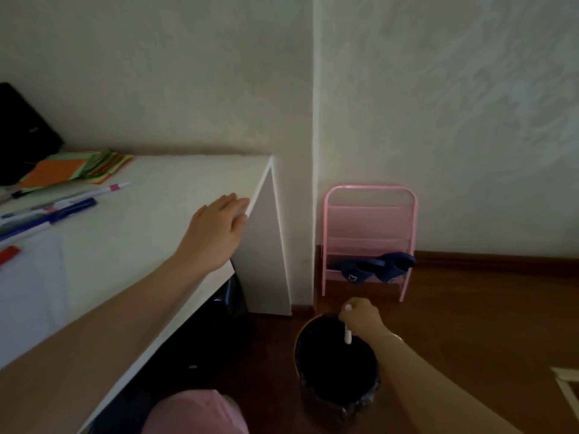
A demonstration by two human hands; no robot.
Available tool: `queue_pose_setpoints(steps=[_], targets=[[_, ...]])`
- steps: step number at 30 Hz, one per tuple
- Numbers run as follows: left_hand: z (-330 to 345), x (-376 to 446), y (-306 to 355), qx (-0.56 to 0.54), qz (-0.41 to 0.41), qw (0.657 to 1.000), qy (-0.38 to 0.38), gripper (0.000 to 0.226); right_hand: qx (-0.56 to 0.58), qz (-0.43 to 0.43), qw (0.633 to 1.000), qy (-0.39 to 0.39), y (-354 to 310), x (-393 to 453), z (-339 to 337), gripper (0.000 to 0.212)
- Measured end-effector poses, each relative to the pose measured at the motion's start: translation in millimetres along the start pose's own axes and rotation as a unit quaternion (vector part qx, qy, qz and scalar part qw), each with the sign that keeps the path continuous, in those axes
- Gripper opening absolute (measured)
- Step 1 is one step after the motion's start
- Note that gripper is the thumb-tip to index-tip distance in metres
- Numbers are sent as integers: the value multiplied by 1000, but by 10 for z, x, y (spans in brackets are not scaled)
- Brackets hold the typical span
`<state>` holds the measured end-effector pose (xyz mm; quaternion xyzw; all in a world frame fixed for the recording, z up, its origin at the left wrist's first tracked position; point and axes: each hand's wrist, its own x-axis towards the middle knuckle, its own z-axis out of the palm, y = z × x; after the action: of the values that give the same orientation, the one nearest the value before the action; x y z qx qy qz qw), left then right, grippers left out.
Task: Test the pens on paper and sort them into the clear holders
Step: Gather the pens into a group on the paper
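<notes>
item: right hand (pixel 360 316), at 5 o'clock, grip curled round a white pen (pixel 347 332) held upright over the open mouth of a dark bin (pixel 336 364) on the floor; the pen's lower end hangs above the black liner

item: left hand (pixel 221 228), near centre, fingers straight, resting on the bench (pixel 150 189) at its far right edge, holding nothing

item: loose pens (pixel 62 208) in a row at 9 o'clock on the bench, beside a white sheet (pixel 31 277) and a red marker (pixel 9 253); coloured paper stack (pixel 78 169) behind them at 10 o'clock

item: pink rack (pixel 369 239) with dark slippers (pixel 376 267) against the wall at 3 o'clock

progress, judged: this pen looks rejected and about to be dropped in the bin; several pens lie unsorted, so much of the job appears left

not determinable: clear holders are out of view, so the sorted count cannot be told; the sheet and pens are cut off at the left border; any test marks on the sheet are too faint to read; bin contents lost in shadow
</notes>
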<state>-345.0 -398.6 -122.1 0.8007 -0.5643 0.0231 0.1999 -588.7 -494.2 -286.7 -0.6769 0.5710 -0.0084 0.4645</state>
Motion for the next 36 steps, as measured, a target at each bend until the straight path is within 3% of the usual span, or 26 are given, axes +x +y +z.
queue_pose_setpoints(steps=[3, 7, 11, 15, 20, 25, 30, 36], targets=[[10, -9, 12, -11, 2, 1000, 13, 37, 23, -22, 999, 5, -51, 37, -35, 9], [-10, -35, 42, -28, 2, 999, 21, 35, 91, -74, 990, 78, -434, 79, -232, 13], [-63, -78, 72, -55, -25, 998, 7, 35, 97, -179, 968, 147, -1220, -25, -497, 27], [-330, -122, 13, -124, -65, 990, -17, 35, 156, -305, 921, 185, -2228, -430, -564, 27], [-928, -453, -435, -105, -71, 991, 36, 34, 152, -454, 870, 116, -3255, -1077, -151, 28], [-1559, -1072, -1327, -39, -185, 967, 170, 27, 45, -543, 838, 32, -3745, -1519, 703, 28], [-1739, -1571, -2005, 76, -247, 950, 174, 16, -23, -552, 833, -41, -3886, -1693, 1582, 35], [-1494, -1781, -2245, 139, -261, 940, 172, 22, -101, -548, 823, -112, -3921, -1750, 2187, 32]])
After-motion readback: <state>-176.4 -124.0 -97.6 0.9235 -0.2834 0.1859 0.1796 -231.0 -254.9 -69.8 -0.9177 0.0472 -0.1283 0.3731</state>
